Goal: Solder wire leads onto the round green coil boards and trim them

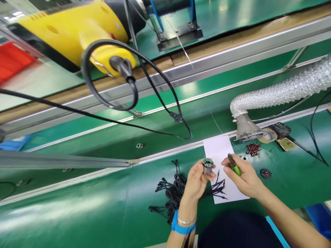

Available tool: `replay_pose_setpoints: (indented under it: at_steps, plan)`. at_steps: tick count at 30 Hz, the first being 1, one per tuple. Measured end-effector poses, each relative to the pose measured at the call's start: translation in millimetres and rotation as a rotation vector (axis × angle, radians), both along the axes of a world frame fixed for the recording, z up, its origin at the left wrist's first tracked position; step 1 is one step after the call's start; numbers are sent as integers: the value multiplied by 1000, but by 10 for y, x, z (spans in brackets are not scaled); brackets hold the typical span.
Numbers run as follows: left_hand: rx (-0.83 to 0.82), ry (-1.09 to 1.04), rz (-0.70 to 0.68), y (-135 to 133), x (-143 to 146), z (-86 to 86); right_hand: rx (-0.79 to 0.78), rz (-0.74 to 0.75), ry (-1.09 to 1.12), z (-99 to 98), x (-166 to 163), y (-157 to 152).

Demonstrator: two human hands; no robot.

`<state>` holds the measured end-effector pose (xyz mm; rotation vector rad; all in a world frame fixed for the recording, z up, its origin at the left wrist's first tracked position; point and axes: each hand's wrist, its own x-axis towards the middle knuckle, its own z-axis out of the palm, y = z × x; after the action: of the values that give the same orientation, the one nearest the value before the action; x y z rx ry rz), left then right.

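My left hand (198, 179) is closed round a small round coil part (208, 164) with a green ring on top, held upright above the green bench mat. My right hand (244, 177) grips a green-handled tool (234, 165), its dark tip pointing up and left towards the coil. Both hands hover over a white sheet of paper (217, 148). A bundle of thin black wires (172, 193) lies under and left of my left hand, some ends reaching onto the paper. A blue band and a bracelet sit on my left wrist.
A silver flexible duct (279, 91) ends in a metal nozzle (245, 129) beyond the paper, beside small red rings (252, 149) and a dark coil (265, 173). A yellow heat gun (77, 34) and black cables (134, 89) hang above. A conveyor (103, 134) runs behind the bench.
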<state>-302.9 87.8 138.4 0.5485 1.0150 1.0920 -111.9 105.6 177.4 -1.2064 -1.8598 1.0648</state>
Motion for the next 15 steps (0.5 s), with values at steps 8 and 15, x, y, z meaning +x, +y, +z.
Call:
replay_pose_setpoints:
  at_steps: [8, 15]
  plan:
    - [4, 599, 209, 1518, -722, -1331, -320, -645, -393, -1191, 686, -536]
    - [-20, 1031, 251, 1961, -957, -1694, -480, -747, -681, -1660, 687, -303]
